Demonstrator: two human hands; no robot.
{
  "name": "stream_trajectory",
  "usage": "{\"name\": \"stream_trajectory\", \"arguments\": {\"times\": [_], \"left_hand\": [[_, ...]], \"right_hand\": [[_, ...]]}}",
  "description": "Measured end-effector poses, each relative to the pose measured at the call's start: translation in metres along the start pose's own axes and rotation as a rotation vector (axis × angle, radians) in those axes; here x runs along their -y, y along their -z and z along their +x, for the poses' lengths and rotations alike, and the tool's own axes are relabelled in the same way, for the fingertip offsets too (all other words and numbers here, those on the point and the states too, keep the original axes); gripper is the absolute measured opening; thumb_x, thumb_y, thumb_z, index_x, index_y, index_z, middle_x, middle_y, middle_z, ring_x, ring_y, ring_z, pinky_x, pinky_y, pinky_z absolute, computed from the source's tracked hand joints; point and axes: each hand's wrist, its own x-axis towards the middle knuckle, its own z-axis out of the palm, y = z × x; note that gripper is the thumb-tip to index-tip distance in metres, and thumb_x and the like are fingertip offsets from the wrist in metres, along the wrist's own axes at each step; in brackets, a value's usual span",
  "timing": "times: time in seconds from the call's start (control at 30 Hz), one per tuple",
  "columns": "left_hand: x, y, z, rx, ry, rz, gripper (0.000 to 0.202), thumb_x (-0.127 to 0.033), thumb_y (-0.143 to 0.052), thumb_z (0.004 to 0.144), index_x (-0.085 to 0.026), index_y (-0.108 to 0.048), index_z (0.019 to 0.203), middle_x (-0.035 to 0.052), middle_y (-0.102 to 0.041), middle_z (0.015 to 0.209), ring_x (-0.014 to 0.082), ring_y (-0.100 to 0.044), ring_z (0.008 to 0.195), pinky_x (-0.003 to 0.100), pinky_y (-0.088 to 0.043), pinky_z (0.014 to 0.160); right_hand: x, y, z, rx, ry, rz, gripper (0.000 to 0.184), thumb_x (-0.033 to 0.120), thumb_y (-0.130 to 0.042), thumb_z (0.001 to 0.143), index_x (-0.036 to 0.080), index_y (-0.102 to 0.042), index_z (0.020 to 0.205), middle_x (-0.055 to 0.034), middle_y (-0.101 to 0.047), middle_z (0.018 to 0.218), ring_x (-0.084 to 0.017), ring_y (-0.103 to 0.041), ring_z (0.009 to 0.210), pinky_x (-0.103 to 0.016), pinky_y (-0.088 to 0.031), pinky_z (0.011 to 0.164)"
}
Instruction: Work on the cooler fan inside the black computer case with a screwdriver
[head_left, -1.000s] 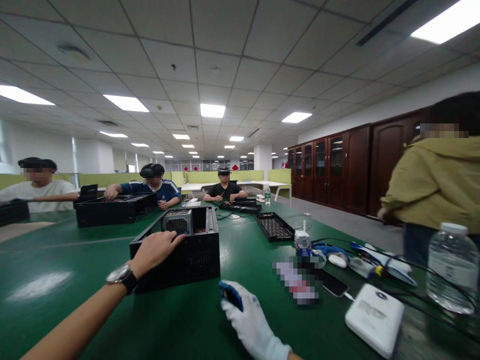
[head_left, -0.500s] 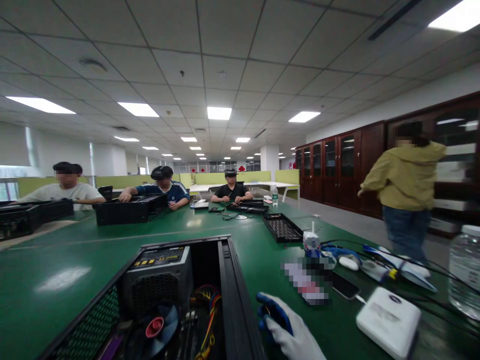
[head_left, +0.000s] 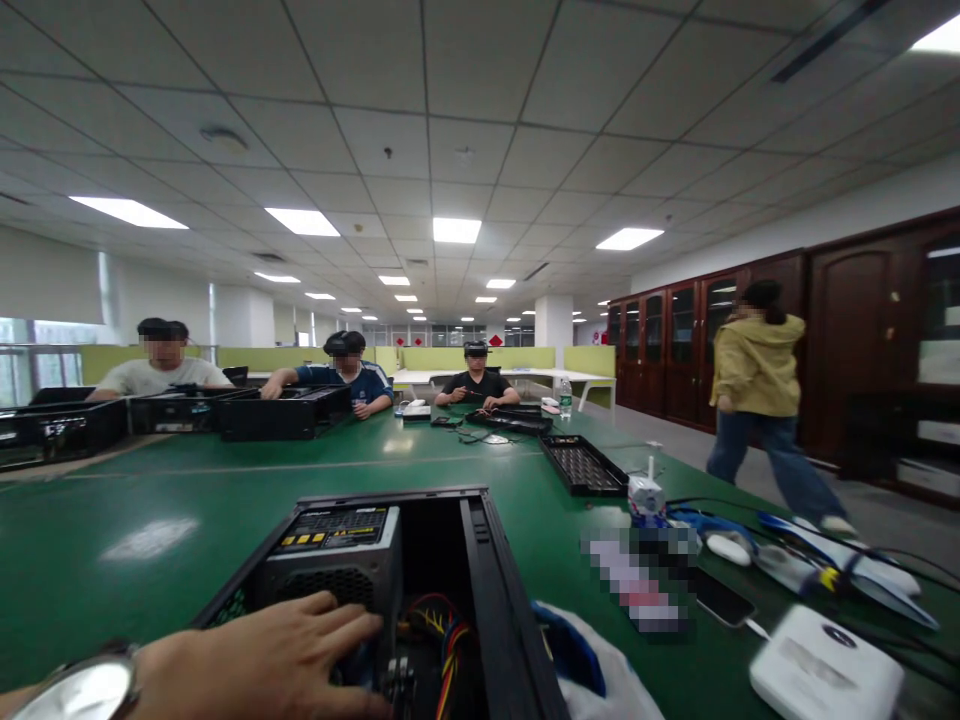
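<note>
Now that the open PC case (head_left: 420, 590) sits much closer than 1 s ago, the left hand (head_left: 270, 665) lies flat, fingers spread, gripping nothing, by the PSU (head_left: 334, 560). Right hand (head_left: 600, 680) (white glove, mostly cut off) rests beside the case wall; grip can't be told.

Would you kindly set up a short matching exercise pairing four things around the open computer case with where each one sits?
Things:
1. left hand
2. power supply
3. white box
4. black tray

Places:
A. far side of the green table, past the computer case
B. resting over the case's open top, by the power supply
C. inside the case, at its far left corner
D. near right of the table, beside the cables

Pairs: 1-B, 2-C, 3-D, 4-A
</note>
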Motion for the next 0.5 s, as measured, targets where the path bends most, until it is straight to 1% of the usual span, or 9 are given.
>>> {"name": "stream_trajectory", "arguments": {"times": [0.03, 0.1, 0.13, 0.2, 0.27, 0.3, 0.37, 0.43, 0.5], "left_hand": [[0.001, 0.010, 0.009, 0.039, -0.105, 0.018, 0.097, -0.005, -0.085, 0.066, -0.051, -0.050, 0.145, 0.0027, -0.061, 0.147, 0.0269, -0.069, 0.118, 0.038, -0.058, 0.092], [0.003, 0.028, 0.027, 0.071, -0.236, 0.043, 0.065, -0.024, -0.087, 0.078, -0.039, -0.060, 0.135, 0.0055, -0.071, 0.127, 0.0250, -0.070, 0.107, 0.036, -0.058, 0.083], [0.003, 0.035, 0.033, 0.079, -0.268, 0.059, 0.052, -0.031, -0.088, 0.079, -0.035, -0.065, 0.125, 0.0047, -0.074, 0.113, 0.0243, -0.071, 0.098, 0.034, -0.057, 0.077], [0.001, 0.049, 0.041, 0.097, -0.297, 0.108, 0.033, -0.035, -0.087, 0.080, -0.033, -0.068, 0.107, 0.0016, -0.073, 0.093, 0.0230, -0.069, 0.084, 0.034, -0.054, 0.066], [-0.004, 0.062, 0.039, 0.078, -0.285, 0.147, 0.021, -0.033, -0.081, 0.087, -0.034, -0.067, 0.104, 0.0013, -0.073, 0.093, 0.0224, -0.069, 0.081, 0.035, -0.053, 0.066], [-0.007, 0.070, 0.036, 0.048, -0.266, 0.163, 0.019, -0.031, -0.077, 0.091, -0.035, -0.068, 0.107, 0.0018, -0.074, 0.098, 0.0221, -0.069, 0.082, 0.035, -0.053, 0.068], [-0.010, 0.085, 0.024, -0.026, -0.218, 0.191, 0.031, -0.028, -0.077, 0.091, -0.036, -0.066, 0.119, 0.0038, -0.075, 0.111, 0.0229, -0.071, 0.091, 0.034, -0.053, 0.071], [-0.007, 0.101, 0.007, -0.093, -0.163, 0.201, 0.052, -0.021, -0.080, 0.085, -0.036, -0.062, 0.132, 0.0057, -0.072, 0.126, 0.0233, -0.070, 0.101, 0.031, -0.053, 0.075], [0.002, 0.115, -0.012, -0.136, -0.104, 0.176, 0.068, -0.010, -0.076, 0.081, -0.037, -0.058, 0.141, 0.0043, -0.067, 0.137, 0.0212, -0.067, 0.110, 0.029, -0.052, 0.082]], "right_hand": [[0.000, -0.001, 0.000, -0.002, 0.000, -0.003, 0.071, 0.048, -0.075, 0.078, 0.020, -0.063, 0.142, -0.0123, -0.075, 0.124, -0.035, -0.064, 0.126, -0.044, -0.048, 0.112], [-0.001, 0.000, 0.001, -0.025, 0.011, -0.012, 0.070, 0.047, -0.074, 0.078, 0.018, -0.064, 0.141, -0.0125, -0.074, 0.129, -0.035, -0.065, 0.125, -0.044, -0.049, 0.112], [-0.001, 0.002, 0.003, -0.041, 0.019, -0.024, 0.070, 0.047, -0.074, 0.078, 0.018, -0.064, 0.140, -0.0126, -0.073, 0.130, -0.035, -0.065, 0.125, -0.044, -0.049, 0.112], [0.001, 0.010, 0.008, -0.104, 0.026, -0.074, 0.069, 0.046, -0.073, 0.077, 0.018, -0.065, 0.139, -0.0124, -0.075, 0.127, -0.036, -0.066, 0.123, -0.046, -0.050, 0.111], [0.011, 0.022, 0.014, -0.198, 0.040, -0.139, 0.067, 0.048, -0.072, 0.076, 0.018, -0.067, 0.136, -0.0121, -0.077, 0.122, -0.037, -0.068, 0.119, -0.048, -0.052, 0.109], [0.022, 0.029, 0.016, -0.245, 0.064, -0.165, 0.066, 0.051, -0.071, 0.077, 0.018, -0.068, 0.134, -0.0124, -0.078, 0.120, -0.037, -0.069, 0.118, -0.049, -0.054, 0.107], [0.054, 0.038, 0.019, -0.308, 0.144, -0.200, 0.065, 0.055, -0.070, 0.077, 0.018, -0.069, 0.131, -0.0132, -0.077, 0.121, -0.038, -0.069, 0.119, -0.049, -0.057, 0.103], [0.097, 0.039, 0.020, -0.305, 0.239, -0.243, 0.064, 0.054, -0.070, 0.079, 0.019, -0.067, 0.133, -0.0124, -0.076, 0.125, -0.036, -0.068, 0.120, -0.048, -0.057, 0.103], [0.146, 0.028, 0.022, -0.243, 0.334, -0.336, 0.058, 0.047, -0.073, 0.081, 0.024, -0.067, 0.134, -0.0081, -0.076, 0.124, -0.032, -0.070, 0.116, -0.048, -0.055, 0.106]]}}
